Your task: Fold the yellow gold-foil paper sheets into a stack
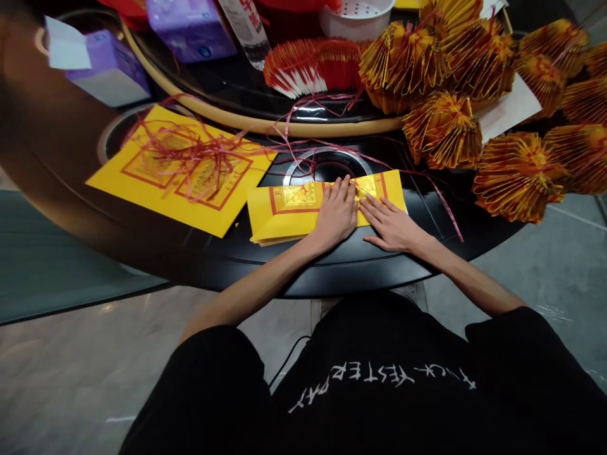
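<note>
A stack of yellow joss paper [289, 222], folded into a long strip with red frames and gold print, lies on the black table near its front edge. My left hand [337, 212] rests flat on the middle of the strip, fingers stretched out. Beside it, my right hand [389, 222] lies with spread fingers over the strip's right part. Both palms face down and neither grips anything. To the left, a flat yellow joss paper sheet [203, 218] carries a tangle of pink-red plastic strings [190, 158].
Several fanned gold paper bundles [519, 174] crowd the right side. On the raised turntable [227, 117] stand a red paper fan [317, 63], a clear bottle [249, 31], a purple tissue pack [192, 28] and a white basket [358, 19]. Another purple pack [111, 69] sits at far left.
</note>
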Action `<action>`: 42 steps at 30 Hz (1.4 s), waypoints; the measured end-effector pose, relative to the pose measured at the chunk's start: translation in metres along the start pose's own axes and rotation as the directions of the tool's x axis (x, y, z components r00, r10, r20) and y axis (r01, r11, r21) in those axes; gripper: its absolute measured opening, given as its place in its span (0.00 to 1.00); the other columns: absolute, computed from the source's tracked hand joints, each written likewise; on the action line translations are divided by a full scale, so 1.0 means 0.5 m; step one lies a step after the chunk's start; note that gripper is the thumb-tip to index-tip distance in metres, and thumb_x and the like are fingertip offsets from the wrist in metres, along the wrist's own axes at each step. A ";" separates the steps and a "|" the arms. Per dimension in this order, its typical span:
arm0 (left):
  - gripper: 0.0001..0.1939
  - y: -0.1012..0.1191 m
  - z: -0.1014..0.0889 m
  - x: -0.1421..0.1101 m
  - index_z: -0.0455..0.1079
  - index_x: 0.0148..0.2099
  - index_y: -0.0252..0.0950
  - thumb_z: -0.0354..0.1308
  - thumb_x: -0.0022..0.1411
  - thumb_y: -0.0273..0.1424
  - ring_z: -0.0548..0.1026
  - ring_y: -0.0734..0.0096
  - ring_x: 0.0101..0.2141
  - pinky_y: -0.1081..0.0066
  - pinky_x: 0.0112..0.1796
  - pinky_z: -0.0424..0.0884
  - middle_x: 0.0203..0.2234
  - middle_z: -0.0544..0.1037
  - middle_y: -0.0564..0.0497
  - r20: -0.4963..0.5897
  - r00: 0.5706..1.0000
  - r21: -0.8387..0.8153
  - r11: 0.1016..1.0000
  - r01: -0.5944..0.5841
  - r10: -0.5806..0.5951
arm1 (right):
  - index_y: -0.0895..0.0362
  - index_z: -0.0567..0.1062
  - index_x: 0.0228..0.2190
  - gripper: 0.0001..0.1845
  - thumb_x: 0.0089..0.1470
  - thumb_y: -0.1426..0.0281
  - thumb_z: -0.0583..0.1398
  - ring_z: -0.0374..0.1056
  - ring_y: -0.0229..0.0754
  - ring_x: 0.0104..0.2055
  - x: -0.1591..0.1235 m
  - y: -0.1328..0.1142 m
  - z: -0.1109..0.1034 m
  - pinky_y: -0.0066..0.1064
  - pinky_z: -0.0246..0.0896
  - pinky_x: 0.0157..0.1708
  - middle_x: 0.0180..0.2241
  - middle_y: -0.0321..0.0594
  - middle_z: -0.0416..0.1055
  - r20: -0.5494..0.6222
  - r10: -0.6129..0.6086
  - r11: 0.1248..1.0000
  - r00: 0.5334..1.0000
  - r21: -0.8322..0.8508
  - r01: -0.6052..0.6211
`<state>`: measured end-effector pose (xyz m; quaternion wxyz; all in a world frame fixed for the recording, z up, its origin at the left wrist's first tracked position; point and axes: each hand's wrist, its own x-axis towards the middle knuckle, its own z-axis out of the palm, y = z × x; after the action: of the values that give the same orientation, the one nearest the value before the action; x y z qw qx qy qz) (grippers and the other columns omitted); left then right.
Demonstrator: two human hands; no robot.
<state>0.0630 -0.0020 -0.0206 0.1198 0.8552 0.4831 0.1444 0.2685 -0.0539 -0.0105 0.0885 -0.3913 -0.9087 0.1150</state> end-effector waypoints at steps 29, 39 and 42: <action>0.34 0.025 -0.020 0.002 0.55 0.76 0.26 0.43 0.73 0.36 0.50 0.48 0.75 0.46 0.73 0.43 0.75 0.56 0.37 0.066 0.997 0.093 0.995 0.022 -0.028 | 0.76 0.53 0.72 0.42 0.71 0.55 0.47 0.34 0.59 0.79 -0.012 -0.097 0.022 0.55 0.34 0.77 0.75 0.63 0.45 -0.035 0.312 0.950 0.949 0.007 -0.312; 0.34 0.026 -0.023 0.003 0.54 0.76 0.28 0.41 0.73 0.37 0.49 0.47 0.75 0.44 0.72 0.43 0.75 0.55 0.38 0.064 0.998 0.078 0.997 0.024 -0.029 | 0.73 0.52 0.72 0.47 0.70 0.48 0.48 0.34 0.59 0.79 -0.016 -0.109 0.036 0.55 0.33 0.76 0.75 0.62 0.44 -0.059 0.376 0.927 0.925 0.035 -0.374; 0.34 0.027 -0.023 0.003 0.55 0.76 0.28 0.40 0.73 0.37 0.49 0.47 0.75 0.43 0.72 0.43 0.75 0.55 0.38 0.062 0.998 0.076 0.997 0.023 -0.028 | 0.74 0.54 0.72 0.47 0.70 0.48 0.48 0.34 0.60 0.79 -0.018 -0.110 0.036 0.55 0.33 0.76 0.75 0.62 0.44 -0.054 0.392 0.920 0.918 0.028 -0.391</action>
<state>0.0700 -0.0068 -0.0050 0.1047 0.8570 0.4951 0.0978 0.2320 -0.0995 -0.0132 0.0937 -0.5677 -0.8081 0.1263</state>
